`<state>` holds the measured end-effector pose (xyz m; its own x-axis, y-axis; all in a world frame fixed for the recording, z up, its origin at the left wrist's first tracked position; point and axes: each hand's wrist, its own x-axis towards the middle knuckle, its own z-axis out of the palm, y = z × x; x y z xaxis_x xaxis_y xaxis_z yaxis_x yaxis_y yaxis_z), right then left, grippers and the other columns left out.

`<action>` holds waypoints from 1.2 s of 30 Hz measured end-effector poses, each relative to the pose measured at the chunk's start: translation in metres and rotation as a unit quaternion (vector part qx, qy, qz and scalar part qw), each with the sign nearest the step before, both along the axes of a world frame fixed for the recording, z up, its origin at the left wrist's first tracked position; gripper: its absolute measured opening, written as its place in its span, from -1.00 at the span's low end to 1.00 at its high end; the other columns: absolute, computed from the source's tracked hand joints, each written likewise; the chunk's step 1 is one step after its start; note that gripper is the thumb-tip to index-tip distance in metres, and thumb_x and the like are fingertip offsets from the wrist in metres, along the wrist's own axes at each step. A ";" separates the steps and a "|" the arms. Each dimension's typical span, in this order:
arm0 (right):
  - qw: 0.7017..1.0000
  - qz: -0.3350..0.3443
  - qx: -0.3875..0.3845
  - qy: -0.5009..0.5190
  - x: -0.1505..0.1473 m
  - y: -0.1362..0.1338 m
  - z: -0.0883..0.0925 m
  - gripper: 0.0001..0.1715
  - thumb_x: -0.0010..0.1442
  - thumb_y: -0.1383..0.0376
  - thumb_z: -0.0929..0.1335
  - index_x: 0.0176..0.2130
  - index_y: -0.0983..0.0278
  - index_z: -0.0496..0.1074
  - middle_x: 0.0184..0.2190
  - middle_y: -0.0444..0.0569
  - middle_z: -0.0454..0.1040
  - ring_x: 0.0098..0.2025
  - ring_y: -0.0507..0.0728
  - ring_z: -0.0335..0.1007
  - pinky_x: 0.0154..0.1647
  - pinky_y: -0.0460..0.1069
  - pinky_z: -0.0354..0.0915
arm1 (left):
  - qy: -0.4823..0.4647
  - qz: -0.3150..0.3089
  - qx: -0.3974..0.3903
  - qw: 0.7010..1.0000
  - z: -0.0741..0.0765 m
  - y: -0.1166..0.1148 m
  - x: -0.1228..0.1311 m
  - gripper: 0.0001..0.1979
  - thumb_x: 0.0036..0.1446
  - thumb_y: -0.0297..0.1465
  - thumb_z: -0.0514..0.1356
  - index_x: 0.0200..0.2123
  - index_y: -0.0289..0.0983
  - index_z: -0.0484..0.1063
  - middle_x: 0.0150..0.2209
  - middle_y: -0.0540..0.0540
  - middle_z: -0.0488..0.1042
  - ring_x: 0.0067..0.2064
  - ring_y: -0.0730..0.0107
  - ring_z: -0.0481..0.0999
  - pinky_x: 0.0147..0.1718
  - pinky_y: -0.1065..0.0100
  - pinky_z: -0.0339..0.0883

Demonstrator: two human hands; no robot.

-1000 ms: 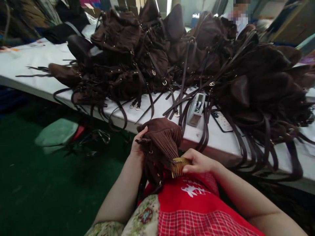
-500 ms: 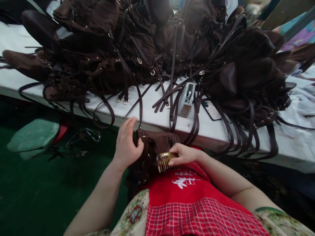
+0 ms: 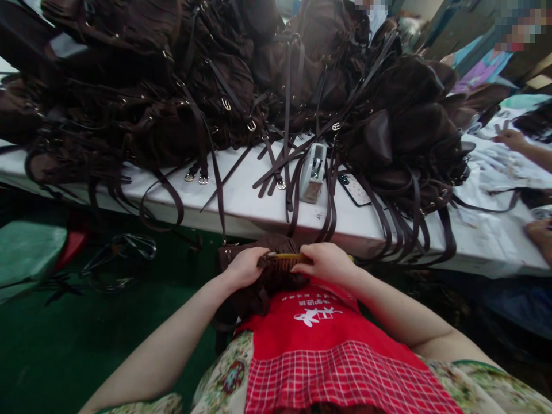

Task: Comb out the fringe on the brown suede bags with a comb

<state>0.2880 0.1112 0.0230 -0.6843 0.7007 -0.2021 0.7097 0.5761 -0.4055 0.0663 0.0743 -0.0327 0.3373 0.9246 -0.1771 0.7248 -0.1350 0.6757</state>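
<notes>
A brown fringed bag (image 3: pixel 276 241) rests against the red apron, just below the table edge, one strap running up to the table. My right hand (image 3: pixel 328 263) is closed around a yellowish comb (image 3: pixel 285 257), its teeth pointing down over the dark strands. At the comb's other end, my left hand (image 3: pixel 246 267) is closed, its fingertips pinching some of the bag's fringe. The fingers hide part of the comb and exactly how much fringe they hold.
Many dark brown bags (image 3: pixel 150 126) with buckled straps are heaped along the white table (image 3: pixel 254 210). A grey tape dispenser (image 3: pixel 314 172) and a phone (image 3: pixel 354 188) lie near its front edge. Another person's hand (image 3: pixel 511 141) shows at right. A stool (image 3: pixel 32 253) stands left.
My left hand, open beside the bag before, has moved right and closed at the fringe by the comb. The comb has tilted and risen slightly. The view has shifted toward the right.
</notes>
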 end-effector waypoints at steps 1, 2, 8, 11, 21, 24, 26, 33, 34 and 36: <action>0.999 -0.032 0.029 -0.007 0.003 -0.001 -0.001 -0.51 0.10 -0.10 0.32 -0.44 0.28 0.38 -0.53 -0.10 0.39 -0.51 0.02 0.19 -0.52 -0.07 -0.06 | -0.019 0.034 0.013 0.999 -0.003 -0.002 -0.003 -0.85 0.05 -0.48 0.09 -0.35 -0.28 0.46 -0.29 -0.14 0.54 -0.21 0.17 0.51 -0.23 0.30 0.30; 0.998 -0.052 0.040 0.000 0.006 -0.002 -0.002 -0.53 0.11 -0.08 0.33 -0.45 0.28 0.37 -0.54 -0.10 0.38 -0.51 0.02 0.19 -0.52 -0.07 -0.05 | -0.042 0.056 0.022 0.997 -0.005 -0.005 -0.006 -0.85 0.05 -0.48 0.09 -0.35 -0.28 0.45 -0.29 -0.14 0.54 -0.21 0.18 0.50 -0.22 0.30 0.29; 0.906 -0.262 0.019 0.331 0.006 0.010 -0.009 -0.57 0.18 -0.02 0.28 -0.31 0.31 0.37 -0.49 -0.08 0.41 -0.48 0.03 0.26 -0.46 -0.08 0.16 | -0.080 0.155 0.009 0.985 -0.019 -0.023 -0.023 -0.78 0.09 -0.22 0.13 -0.43 -0.26 0.41 -0.39 -0.07 0.48 -0.32 0.26 0.44 -0.33 0.34 0.26; 0.886 -0.281 -0.042 0.366 0.004 0.025 -0.015 -0.52 0.03 0.02 0.40 -0.20 0.33 0.36 -0.39 -0.06 0.46 -0.40 0.07 0.34 -0.38 -0.04 0.27 | -0.140 0.219 -0.006 0.966 -0.020 -0.035 -0.033 -0.68 0.16 -0.14 0.06 -0.46 -0.26 0.34 -0.48 0.00 0.39 -0.40 0.34 0.38 -0.38 0.38 0.23; 0.878 -0.229 -0.306 0.288 -0.020 0.010 -0.069 -0.52 -0.17 0.26 0.50 -0.22 0.35 0.38 -0.29 0.03 0.54 -0.24 0.14 0.48 -0.10 0.10 0.38 | -0.103 0.175 0.025 0.979 -0.005 -0.050 -0.043 -0.65 0.27 -0.20 -0.05 -0.47 -0.25 0.29 -0.46 -0.02 0.33 -0.37 0.36 0.34 -0.34 0.36 0.22; 0.882 -0.217 -0.314 0.277 -0.023 0.011 -0.070 -0.53 -0.16 0.28 0.51 -0.22 0.35 0.40 -0.27 0.04 0.55 -0.23 0.14 0.48 -0.07 0.12 0.37 | -0.037 0.143 0.042 0.988 0.000 -0.052 -0.042 -0.70 0.27 -0.24 -0.07 -0.38 -0.24 0.33 -0.36 -0.08 0.41 -0.28 0.28 0.40 -0.25 0.29 0.27; 0.884 -0.208 -0.316 0.274 -0.025 0.012 -0.070 -0.53 -0.16 0.29 0.51 -0.21 0.36 0.40 -0.28 0.03 0.55 -0.24 0.14 0.49 -0.07 0.13 0.38 | 0.004 0.127 0.051 0.991 0.002 -0.055 -0.037 -0.73 0.28 -0.27 -0.08 -0.30 -0.25 0.35 -0.25 -0.12 0.44 -0.19 0.23 0.44 -0.17 0.24 0.30; 0.903 -0.170 -0.307 0.248 -0.035 0.009 -0.073 -0.47 -0.16 0.32 0.50 -0.14 0.36 0.39 -0.25 0.02 0.54 -0.22 0.15 0.47 -0.08 0.12 0.37 | 0.083 0.106 0.030 0.990 -0.005 -0.064 -0.012 -0.71 0.29 -0.33 -0.06 -0.16 -0.34 0.39 0.06 -0.28 0.38 0.08 0.10 0.38 0.07 0.14 0.25; 0.915 -0.158 -0.292 0.231 -0.037 0.008 -0.072 -0.45 -0.17 0.34 0.50 -0.13 0.36 0.39 -0.24 0.02 0.53 -0.21 0.16 0.46 -0.07 0.13 0.36 | 0.080 0.102 0.019 0.991 -0.004 -0.064 -0.011 -0.70 0.29 -0.33 -0.06 -0.14 -0.34 0.39 0.03 -0.28 0.41 0.07 0.11 0.40 0.07 0.14 0.25; 0.922 -0.136 -0.291 0.215 -0.039 0.007 -0.071 -0.37 -0.20 0.37 0.51 -0.08 0.35 0.37 -0.20 0.01 0.51 -0.17 0.17 0.44 -0.03 0.14 0.33 | 0.062 0.103 0.008 0.993 0.002 -0.063 -0.009 -0.68 0.30 -0.32 -0.08 -0.09 -0.35 0.38 -0.01 -0.26 0.44 0.03 0.13 0.42 0.04 0.16 0.27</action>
